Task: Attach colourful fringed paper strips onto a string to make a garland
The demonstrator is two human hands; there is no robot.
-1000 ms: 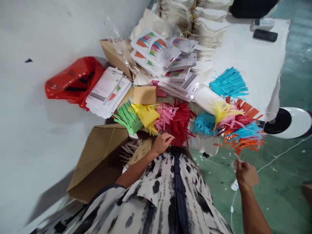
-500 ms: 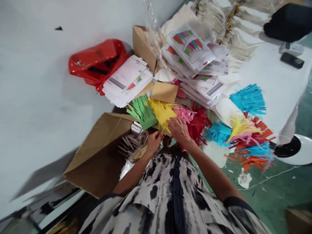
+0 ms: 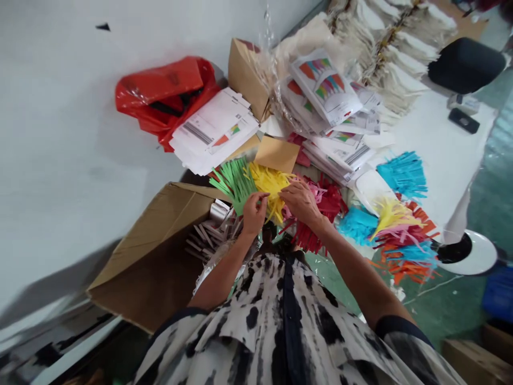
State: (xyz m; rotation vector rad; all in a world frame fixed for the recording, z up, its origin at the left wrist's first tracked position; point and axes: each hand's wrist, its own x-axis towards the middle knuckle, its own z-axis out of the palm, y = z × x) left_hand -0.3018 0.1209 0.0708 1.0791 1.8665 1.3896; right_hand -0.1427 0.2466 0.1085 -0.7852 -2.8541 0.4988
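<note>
A green fringed paper piece [image 3: 234, 184], a yellow one [image 3: 270, 182] and a pink one lie side by side in front of me, with a red fringed piece [image 3: 326, 200] to their right. My left hand [image 3: 255, 211] is at the lower edge between the green and yellow pieces, thumb and fingers pinched together; what they hold is too small to name. My right hand [image 3: 301, 202] rests over the yellow and pink pieces, its fingertips on the yellow fringe; whether it grips the paper is unclear.
An open cardboard box [image 3: 160, 256] stands at the left. Behind lie a red plastic bag [image 3: 160, 91], printed white cards [image 3: 214, 131] and packed bags [image 3: 326, 88]. Blue [image 3: 404, 174] and mixed-colour fringes [image 3: 409, 230] lie at the right, beside a phone-like black object [image 3: 464, 120].
My left hand has moved up to the lower edge of the yellow piece. My right hand has shifted slightly right and turned over the fringes. The view has shifted a little.
</note>
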